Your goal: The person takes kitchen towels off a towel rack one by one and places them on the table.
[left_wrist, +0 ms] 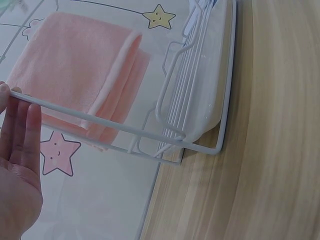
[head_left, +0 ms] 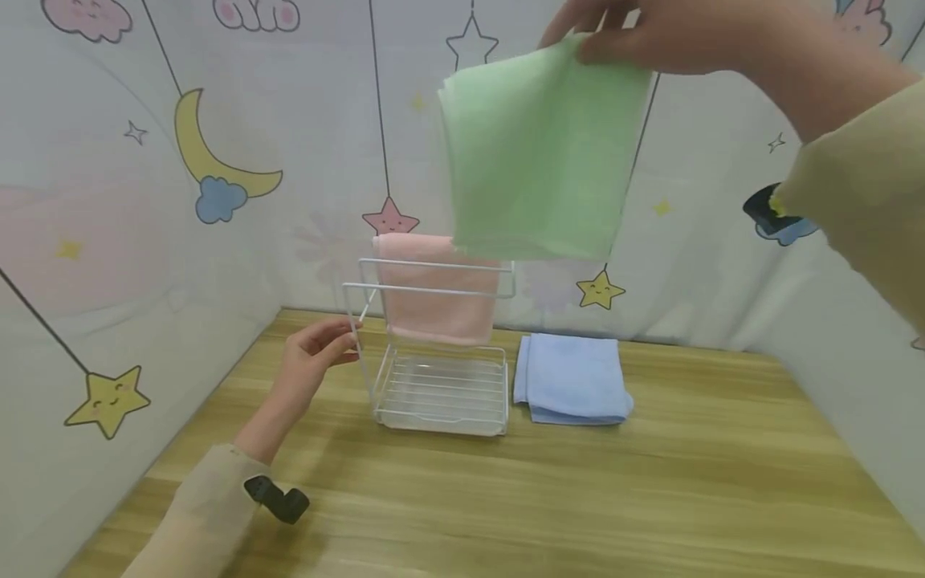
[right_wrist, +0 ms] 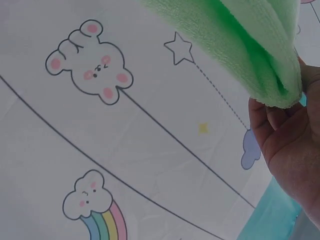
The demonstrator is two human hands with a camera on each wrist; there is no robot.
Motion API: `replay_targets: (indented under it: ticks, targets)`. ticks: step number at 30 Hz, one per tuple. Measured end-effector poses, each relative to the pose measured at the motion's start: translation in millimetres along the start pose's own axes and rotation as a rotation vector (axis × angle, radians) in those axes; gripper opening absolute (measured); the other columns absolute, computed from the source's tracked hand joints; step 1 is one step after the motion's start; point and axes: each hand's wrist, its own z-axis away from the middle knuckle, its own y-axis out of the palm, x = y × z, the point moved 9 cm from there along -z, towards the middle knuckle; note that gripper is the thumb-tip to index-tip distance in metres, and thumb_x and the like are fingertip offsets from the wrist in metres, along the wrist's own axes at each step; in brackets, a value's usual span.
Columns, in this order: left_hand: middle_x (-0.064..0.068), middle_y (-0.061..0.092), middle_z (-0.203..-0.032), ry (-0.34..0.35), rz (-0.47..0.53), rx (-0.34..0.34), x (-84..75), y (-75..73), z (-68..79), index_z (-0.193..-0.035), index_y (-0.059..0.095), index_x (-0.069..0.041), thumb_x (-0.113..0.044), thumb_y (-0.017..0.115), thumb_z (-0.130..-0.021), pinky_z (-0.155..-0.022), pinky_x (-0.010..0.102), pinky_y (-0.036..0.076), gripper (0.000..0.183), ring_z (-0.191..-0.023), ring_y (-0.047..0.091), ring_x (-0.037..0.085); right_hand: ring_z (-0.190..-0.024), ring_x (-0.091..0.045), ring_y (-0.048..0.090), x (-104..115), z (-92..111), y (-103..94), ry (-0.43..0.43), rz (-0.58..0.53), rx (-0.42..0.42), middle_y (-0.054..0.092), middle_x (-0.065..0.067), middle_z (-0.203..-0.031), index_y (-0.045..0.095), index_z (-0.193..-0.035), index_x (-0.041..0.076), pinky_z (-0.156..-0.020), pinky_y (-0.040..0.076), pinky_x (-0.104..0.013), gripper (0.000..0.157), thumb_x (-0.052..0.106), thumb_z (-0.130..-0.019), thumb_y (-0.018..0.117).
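Observation:
High in the head view, my right hand point(head_left: 650, 36) pinches a folded green towel point(head_left: 542, 152) by its top edge. The towel hangs down in front of the rack's far upper part; its folds show in the right wrist view. My left hand point(head_left: 314, 353) grips the left upright of a white wire rack point(head_left: 426, 289), thumb and fingers around the rod. Over the rack's back bar hangs a pink towel point(head_left: 441, 309), its top right corner hidden behind the green one. A folded blue towel point(head_left: 574, 377) lies on the table right of the rack.
The rack's base holds a wire shelf above a clear tray point(head_left: 442, 421). Under it is a wood-grain table point(head_left: 564, 498). A white cloth backdrop point(head_left: 303, 96) with cartoon stars and a moon encloses the back and both sides.

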Motion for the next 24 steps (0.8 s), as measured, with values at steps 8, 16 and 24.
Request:
replay_targets:
  ticks: [8,16,24]
  targets:
    - [-0.016,0.073,-0.104,0.013,0.005,0.006,-3.1,-2.5,0.6,-0.108,0.07,-0.015,-0.005,0.062,-0.096,-0.08,0.022,0.063,0.018,-0.088,0.07,0.001,-0.09,-0.032,0.061,-31.7,37.5,13.1,-0.029,-0.005,0.041,0.066,-0.015,-0.114,0.07,-0.123,0.017,-0.059,0.036,0.003,0.028,0.011,-0.099,0.058]
    - [-0.016,0.073,-0.104,0.013,-0.002,0.001,-3.8,-3.5,0.7,-0.108,0.07,-0.012,-0.004,0.062,-0.096,-0.079,0.022,0.063,0.016,-0.087,0.07,0.002,-0.085,-0.016,0.066,-71.1,75.6,55.3,0.082,-0.044,0.17,0.071,-0.013,-0.113,0.07,-0.123,0.027,-0.058,0.049,-0.015,0.028,0.018,-0.1,0.058]
    - [-0.014,0.073,-0.102,0.026,0.025,0.003,-4.5,-2.9,-0.5,-0.108,0.07,-0.009,-0.002,0.062,-0.096,-0.078,0.022,0.063,0.016,-0.087,0.07,0.002,-0.08,-0.017,0.072,-89.5,117.1,99.9,0.095,-0.108,0.242,0.071,-0.007,-0.121,0.07,-0.121,0.029,-0.062,0.053,-0.018,0.031,0.011,-0.099,0.059]
